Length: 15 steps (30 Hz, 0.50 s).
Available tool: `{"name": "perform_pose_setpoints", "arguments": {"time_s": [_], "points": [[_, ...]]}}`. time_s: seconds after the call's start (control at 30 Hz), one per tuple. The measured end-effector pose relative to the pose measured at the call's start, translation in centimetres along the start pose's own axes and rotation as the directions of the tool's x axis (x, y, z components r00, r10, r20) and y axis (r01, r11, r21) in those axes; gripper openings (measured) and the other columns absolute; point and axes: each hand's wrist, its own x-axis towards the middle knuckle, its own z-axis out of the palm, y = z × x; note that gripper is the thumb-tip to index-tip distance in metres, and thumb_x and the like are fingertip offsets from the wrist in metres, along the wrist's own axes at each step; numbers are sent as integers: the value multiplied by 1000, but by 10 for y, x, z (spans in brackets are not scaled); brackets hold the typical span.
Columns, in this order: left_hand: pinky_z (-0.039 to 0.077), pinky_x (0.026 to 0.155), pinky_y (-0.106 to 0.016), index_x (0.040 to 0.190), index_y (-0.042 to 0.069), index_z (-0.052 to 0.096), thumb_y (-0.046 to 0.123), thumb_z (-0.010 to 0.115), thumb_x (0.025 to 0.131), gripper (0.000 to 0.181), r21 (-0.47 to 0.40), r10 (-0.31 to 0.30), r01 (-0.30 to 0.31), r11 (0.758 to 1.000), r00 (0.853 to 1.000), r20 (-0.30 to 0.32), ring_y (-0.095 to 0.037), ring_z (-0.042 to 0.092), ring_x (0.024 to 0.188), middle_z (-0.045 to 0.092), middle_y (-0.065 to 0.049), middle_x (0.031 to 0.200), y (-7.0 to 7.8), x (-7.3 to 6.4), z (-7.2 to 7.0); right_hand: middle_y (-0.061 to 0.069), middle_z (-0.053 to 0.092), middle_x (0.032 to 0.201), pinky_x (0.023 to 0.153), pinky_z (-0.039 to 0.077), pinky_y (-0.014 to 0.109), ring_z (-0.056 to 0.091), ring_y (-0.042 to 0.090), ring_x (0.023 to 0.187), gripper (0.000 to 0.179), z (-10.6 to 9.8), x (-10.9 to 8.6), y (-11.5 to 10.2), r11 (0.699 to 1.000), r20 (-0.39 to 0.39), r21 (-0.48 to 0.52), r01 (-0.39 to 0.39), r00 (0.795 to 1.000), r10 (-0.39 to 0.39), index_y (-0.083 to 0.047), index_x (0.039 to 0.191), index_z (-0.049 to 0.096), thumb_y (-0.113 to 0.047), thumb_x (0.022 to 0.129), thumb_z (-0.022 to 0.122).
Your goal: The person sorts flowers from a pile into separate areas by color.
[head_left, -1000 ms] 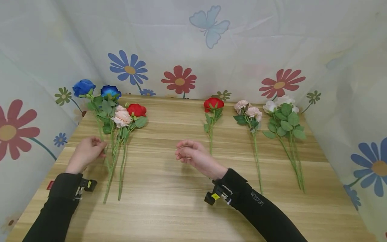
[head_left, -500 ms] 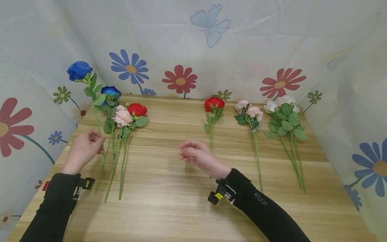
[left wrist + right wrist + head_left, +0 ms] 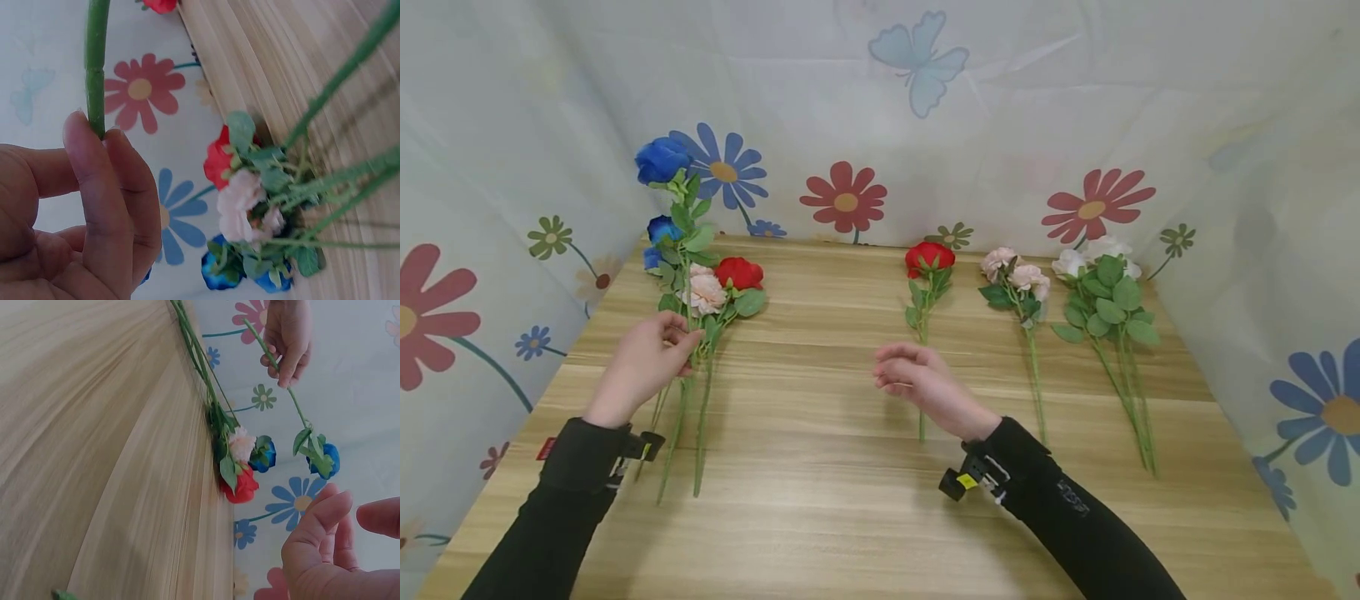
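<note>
My left hand (image 3: 643, 362) pinches the green stem (image 3: 95, 69) of a blue rose (image 3: 662, 160) between thumb and fingers. The rose is upright above the left part of the table, its bloom against the backdrop; the right wrist view shows it clear of the wood. Below lie other blue roses (image 3: 222, 265), a pale pink flower (image 3: 706, 293) and a red rose (image 3: 740, 272), stems toward me. My right hand (image 3: 932, 387) hovers with loosely bent fingers and nothing in them, near the stem of another red rose (image 3: 929, 258).
Toward the right of the wooden table (image 3: 820, 517) lie pale pink flowers (image 3: 1030, 280) and white flowers with large leaves (image 3: 1108, 283). A printed cloth backdrop (image 3: 985, 167) rises along the table's back and sides.
My left hand has lifted the blue rose from the left bunch, then carried it to the right. My right hand has drifted slightly right, still holding nothing.
</note>
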Motion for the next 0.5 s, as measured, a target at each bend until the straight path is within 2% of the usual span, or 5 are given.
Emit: {"name": "perform_pose_setpoints", "arguments": {"time_s": [0.2,0.5], "points": [[49,55,-32,105,1,51,31,51,98,32,-7,5,-5,1000,999,50,-18,64,60,61,-14,83,19,6,15,11,54,103,79,50,22,57,17,91,21,-13,-6,0,1000,-34,3,-2,999,2,2,117,48,-5,97,47],[53,56,-33,105,-2,52,19,54,97,23,-59,64,-57,997,991,115,-22,66,61,60,-15,89,39,13,44,11,54,103,79,51,23,57,16,90,23,-32,-16,0,1000,-75,-17,9,997,-11,3,118,48,-6,97,48]]}}
